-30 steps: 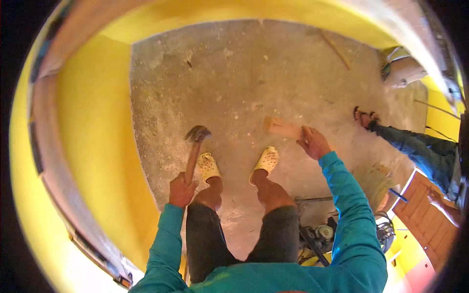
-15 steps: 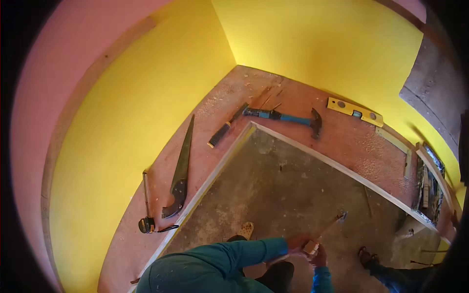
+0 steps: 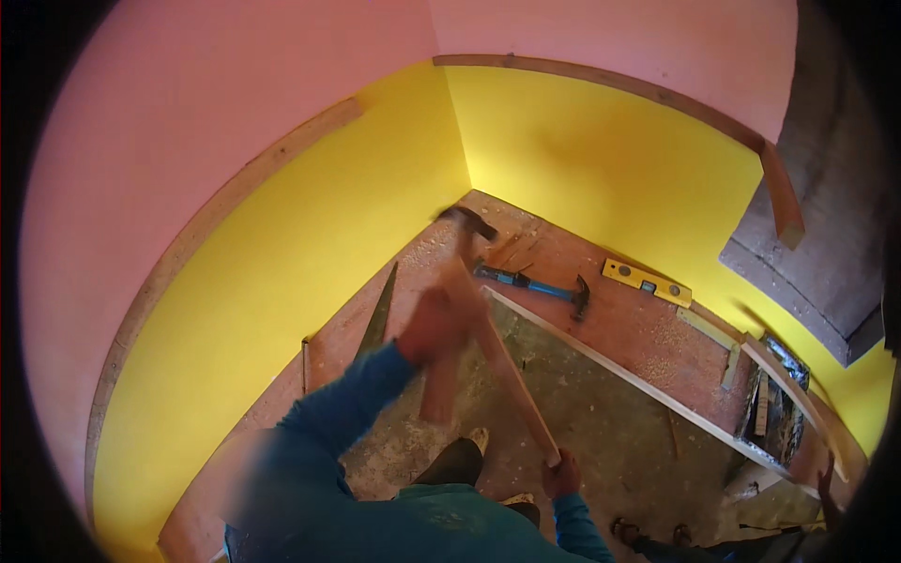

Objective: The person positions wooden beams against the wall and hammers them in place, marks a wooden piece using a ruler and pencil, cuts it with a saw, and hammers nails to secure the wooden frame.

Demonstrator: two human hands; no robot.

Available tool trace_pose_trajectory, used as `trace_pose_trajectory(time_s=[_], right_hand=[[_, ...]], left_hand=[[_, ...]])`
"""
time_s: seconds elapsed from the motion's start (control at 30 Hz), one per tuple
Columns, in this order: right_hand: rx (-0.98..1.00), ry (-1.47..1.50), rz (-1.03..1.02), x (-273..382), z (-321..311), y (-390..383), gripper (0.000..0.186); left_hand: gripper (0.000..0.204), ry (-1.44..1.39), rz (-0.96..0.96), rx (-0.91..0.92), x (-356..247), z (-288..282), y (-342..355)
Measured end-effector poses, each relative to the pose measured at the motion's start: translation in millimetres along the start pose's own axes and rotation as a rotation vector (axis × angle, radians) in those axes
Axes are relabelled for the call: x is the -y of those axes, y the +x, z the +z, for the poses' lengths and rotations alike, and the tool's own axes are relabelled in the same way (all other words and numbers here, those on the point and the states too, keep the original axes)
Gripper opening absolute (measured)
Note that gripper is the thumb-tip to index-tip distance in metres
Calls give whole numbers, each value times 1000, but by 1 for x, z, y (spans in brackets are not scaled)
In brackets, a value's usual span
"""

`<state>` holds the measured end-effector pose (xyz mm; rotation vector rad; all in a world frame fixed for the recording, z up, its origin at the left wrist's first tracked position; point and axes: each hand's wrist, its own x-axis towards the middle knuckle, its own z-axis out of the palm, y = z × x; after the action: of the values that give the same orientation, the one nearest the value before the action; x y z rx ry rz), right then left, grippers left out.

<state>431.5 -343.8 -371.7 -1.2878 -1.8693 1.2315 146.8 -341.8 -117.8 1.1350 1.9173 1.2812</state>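
My left hand (image 3: 434, 326) is raised over the reddish ledge, blurred by motion, and closed round the wooden handle of a hammer (image 3: 474, 222). The hammer's dark head is uppermost, near the corner of the walls. A long wooden strip (image 3: 511, 385) slants from beside that hand down to my right hand (image 3: 562, 474), whose fingers are wrapped round its near end. How the strip's upper end meets the left hand is smeared. Beyond lies a blue-handled claw hammer (image 3: 540, 286) on the ledge. A handsaw (image 3: 377, 314) is partly covered by my left arm.
A yellow spirit level (image 3: 648, 283) and a carpenter's square (image 3: 713, 340) lie along the right wall. Wooden pieces and a dark tray (image 3: 774, 408) are farther right, beside another person's hand (image 3: 827, 488). A pale edging strip (image 3: 638, 375) borders the ledge above the concrete floor.
My left hand has risen from low beside the right hand to above the ledge, with the hammer. The strip now spans both hands' area. The view has tilted up, showing more wall.
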Motion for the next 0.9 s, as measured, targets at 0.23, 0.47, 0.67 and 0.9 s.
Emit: trace_pose_trajectory(time_s=[0.23,0.47,0.67,0.9], right_hand=[[117,-476,-503,187,-81,75,35],[168,-656,-677,319,-105,152,34],[222,-710,-607,384,-101,198,34],[233,-807,-660,416,-91,243,35]], left_hand=[[25,-611,176,-123,1,-94,109],[33,-1040,225,-108,2,-97,167],[35,-1210,299,4,-8,-111,212],[38,-1171,278,-1,17,-141,258]])
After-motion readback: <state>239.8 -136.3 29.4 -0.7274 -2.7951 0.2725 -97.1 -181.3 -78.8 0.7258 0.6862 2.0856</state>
